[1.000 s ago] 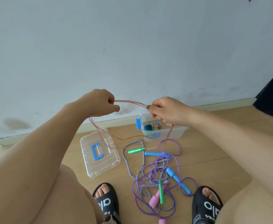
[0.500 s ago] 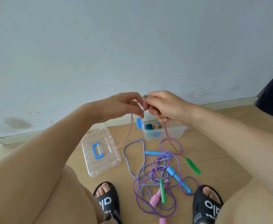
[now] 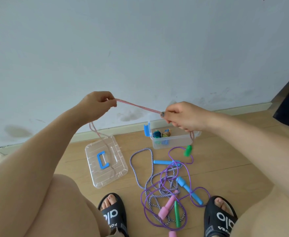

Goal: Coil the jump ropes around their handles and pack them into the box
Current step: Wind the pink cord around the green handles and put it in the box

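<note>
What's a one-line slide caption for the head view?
Left hand and right hand stretch a pink jump rope above the clear plastic box.

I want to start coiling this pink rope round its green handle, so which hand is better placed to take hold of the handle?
Probably the right hand: the green handle dangles just below its grip on the pink rope. The left hand pinches the rope farther away.
</note>
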`<state>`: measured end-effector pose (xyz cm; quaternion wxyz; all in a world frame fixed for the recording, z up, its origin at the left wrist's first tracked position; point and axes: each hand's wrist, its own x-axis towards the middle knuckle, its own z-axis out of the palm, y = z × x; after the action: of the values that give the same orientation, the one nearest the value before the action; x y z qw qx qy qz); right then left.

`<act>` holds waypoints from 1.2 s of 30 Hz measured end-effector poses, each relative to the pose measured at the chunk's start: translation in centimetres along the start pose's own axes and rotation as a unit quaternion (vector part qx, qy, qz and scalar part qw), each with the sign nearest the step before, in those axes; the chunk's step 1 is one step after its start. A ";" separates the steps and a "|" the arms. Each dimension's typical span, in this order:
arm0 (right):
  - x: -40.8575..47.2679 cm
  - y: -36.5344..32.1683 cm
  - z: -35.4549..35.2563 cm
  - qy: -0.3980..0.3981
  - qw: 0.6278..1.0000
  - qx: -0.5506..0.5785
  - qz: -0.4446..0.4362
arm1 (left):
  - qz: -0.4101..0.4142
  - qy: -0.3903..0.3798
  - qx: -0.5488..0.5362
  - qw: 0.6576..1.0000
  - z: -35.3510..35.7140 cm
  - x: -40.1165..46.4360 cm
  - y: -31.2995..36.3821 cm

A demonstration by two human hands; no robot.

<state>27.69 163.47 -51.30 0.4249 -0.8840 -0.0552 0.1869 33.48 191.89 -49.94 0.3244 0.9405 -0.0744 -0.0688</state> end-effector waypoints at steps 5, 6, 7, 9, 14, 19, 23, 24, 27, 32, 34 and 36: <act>-0.3 -1.0 0.4 -0.005 0.997 0.068 -0.031 | 0.002 -0.150 -0.049 0.987 1.2 -0.9 0.7; -0.3 -1.3 0.5 -0.006 0.996 0.082 -0.038 | 0.013 -0.178 -0.073 0.981 1.5 -1.2 1.3; -0.3 -1.6 0.6 -0.006 0.995 0.093 -0.044 | 0.026 -0.193 -0.087 0.977 1.7 -1.3 1.8; -0.3 -1.9 0.7 -0.006 0.993 0.105 -0.051 | 0.039 -0.201 -0.114 0.972 2.0 -1.5 2.8; -0.3 -2.1 0.7 -0.008 0.993 0.098 -0.058 | -0.015 -0.193 -0.220 0.956 2.3 -1.7 3.7; -0.2 -2.2 1.0 -0.013 0.993 0.100 -0.054 | 0.020 -0.198 -0.195 0.960 2.3 -1.6 3.8; -0.2 -1.9 0.7 -0.012 0.994 0.093 -0.048 | 0.022 -0.232 -0.205 0.951 1.6 -1.6 3.4; -0.2 -1.8 0.6 -0.011 0.995 0.088 -0.046 | 0.018 -0.231 -0.201 0.952 1.3 -1.5 3.1; -0.3 -1.4 0.4 -0.007 0.999 0.040 -0.030 | 0.016 -0.204 -0.120 0.971 0.7 -1.0 1.6; -0.4 -0.4 0.0 -0.008 1.000 -0.010 0.011 | -0.020 -0.105 0.141 0.984 -0.3 0.3 -1.8; -0.5 -0.3 -0.2 -0.001 1.000 -0.014 0.014 | -0.064 -0.106 0.241 0.963 -0.5 0.8 -3.2; -0.7 -0.5 -0.4 0.003 1.000 -0.023 0.011 | -0.104 -0.128 0.337 0.927 -0.4 1.0 -4.0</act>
<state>27.26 163.29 -50.52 0.4028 -0.8946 -0.0479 0.1875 34.89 195.09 -52.15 -0.0331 0.9799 -0.0355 -0.1933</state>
